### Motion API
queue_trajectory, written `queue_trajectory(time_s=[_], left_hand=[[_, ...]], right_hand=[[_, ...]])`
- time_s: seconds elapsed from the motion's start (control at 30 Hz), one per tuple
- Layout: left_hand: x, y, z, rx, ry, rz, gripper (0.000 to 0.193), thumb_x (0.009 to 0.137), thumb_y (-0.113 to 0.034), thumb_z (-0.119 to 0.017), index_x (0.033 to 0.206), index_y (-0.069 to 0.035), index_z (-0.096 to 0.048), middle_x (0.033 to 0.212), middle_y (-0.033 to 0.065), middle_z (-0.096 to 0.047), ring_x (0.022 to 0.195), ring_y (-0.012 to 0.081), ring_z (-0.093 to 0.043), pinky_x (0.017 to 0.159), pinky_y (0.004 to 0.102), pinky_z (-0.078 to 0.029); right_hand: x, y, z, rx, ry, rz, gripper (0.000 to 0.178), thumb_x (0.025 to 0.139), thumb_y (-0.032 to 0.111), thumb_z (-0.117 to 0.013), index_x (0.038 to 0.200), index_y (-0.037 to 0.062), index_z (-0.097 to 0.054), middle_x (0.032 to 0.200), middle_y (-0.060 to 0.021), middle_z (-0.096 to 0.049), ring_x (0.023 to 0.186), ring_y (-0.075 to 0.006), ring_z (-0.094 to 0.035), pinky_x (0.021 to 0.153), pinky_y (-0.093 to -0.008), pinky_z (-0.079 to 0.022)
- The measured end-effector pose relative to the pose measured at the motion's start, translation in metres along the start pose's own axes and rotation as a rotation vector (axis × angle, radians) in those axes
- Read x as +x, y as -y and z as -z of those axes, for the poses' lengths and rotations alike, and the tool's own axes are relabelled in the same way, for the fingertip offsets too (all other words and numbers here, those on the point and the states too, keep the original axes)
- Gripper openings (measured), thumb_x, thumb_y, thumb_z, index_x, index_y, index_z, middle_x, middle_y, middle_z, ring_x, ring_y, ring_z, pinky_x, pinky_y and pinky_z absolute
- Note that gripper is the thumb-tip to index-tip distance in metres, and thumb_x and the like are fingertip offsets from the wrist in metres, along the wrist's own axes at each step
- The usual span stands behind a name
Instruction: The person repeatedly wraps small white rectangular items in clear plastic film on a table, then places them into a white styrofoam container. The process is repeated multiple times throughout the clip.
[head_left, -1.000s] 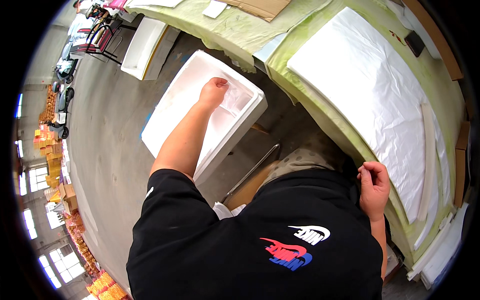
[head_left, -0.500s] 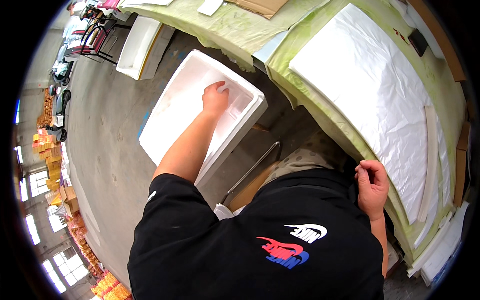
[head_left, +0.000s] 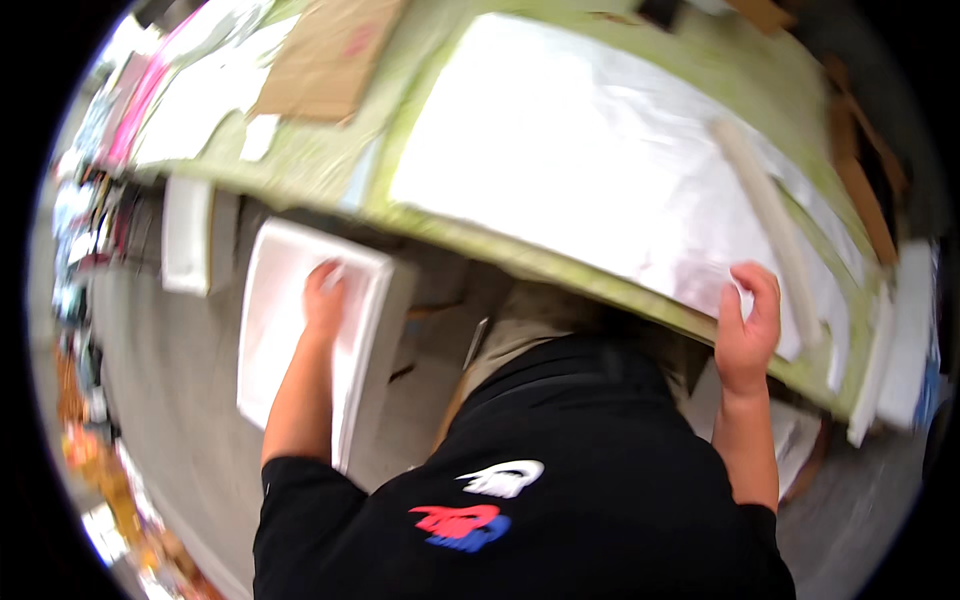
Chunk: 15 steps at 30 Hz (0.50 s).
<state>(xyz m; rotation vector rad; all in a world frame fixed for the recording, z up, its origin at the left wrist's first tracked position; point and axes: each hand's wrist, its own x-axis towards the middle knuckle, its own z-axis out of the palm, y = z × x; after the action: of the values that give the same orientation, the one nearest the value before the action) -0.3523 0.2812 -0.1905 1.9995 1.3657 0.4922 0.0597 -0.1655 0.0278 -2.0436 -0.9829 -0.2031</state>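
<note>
My left hand [head_left: 324,297] is inside a white foam box [head_left: 262,385] beside the table, at its far end. Its fingers are curled together around a small pale thing, too blurred to name. My right hand [head_left: 748,335] is raised over the table's near edge, with thumb and curved fingers apart and nothing visible between them. Beyond it a large white sheet [head_left: 560,130] lies wrinkled on the table. A long off-white strip [head_left: 765,215] rests across the sheet's right part.
Pale green cloth covers the table [head_left: 440,215]. Brown cardboard [head_left: 325,60] lies at its far left. A second white box [head_left: 187,235] stands on the floor [head_left: 165,400] at the left. White boards [head_left: 905,340] lean at the right, near an open brown carton [head_left: 862,160].
The view has swung toward the table. My right hand has risen from beside my body to over the table edge, and its fingers have opened. My left hand stays in the foam box.
</note>
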Motion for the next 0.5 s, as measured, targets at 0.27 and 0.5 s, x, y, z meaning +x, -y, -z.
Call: queue_trajectory(time_s=[0.27,0.5], left_hand=[[0.029,-0.075,0.048,-0.617,-0.341,-0.166,0.02,0.104,-0.005,-0.056,0.123,-0.001,-0.061,0.122,0.0078,-0.066,0.114,0.0148,-0.061,0.102,0.0273,-0.047],[-0.028,-0.275,-0.007,-0.743,0.149,-0.483,0.021,0.101,0.002,-0.056,0.119,-0.002,-0.064,0.123,0.008,-0.065,0.113,0.0156,-0.06,0.101,0.0303,-0.047]], right_hand=[[0.001,-0.083,0.092,-0.791,0.071,-0.305,0.056,0.085,0.015,-0.07,0.139,0.0226,-0.062,0.132,-0.0143,-0.057,0.125,-0.0355,-0.052,0.109,-0.045,-0.041],[-0.004,-0.041,0.089,-0.064,0.265,-0.613,0.072,0.084,0.022,-0.073,0.149,0.0098,-0.045,0.123,-0.0208,-0.06,0.106,-0.0342,-0.063,0.095,-0.0412,-0.052]])
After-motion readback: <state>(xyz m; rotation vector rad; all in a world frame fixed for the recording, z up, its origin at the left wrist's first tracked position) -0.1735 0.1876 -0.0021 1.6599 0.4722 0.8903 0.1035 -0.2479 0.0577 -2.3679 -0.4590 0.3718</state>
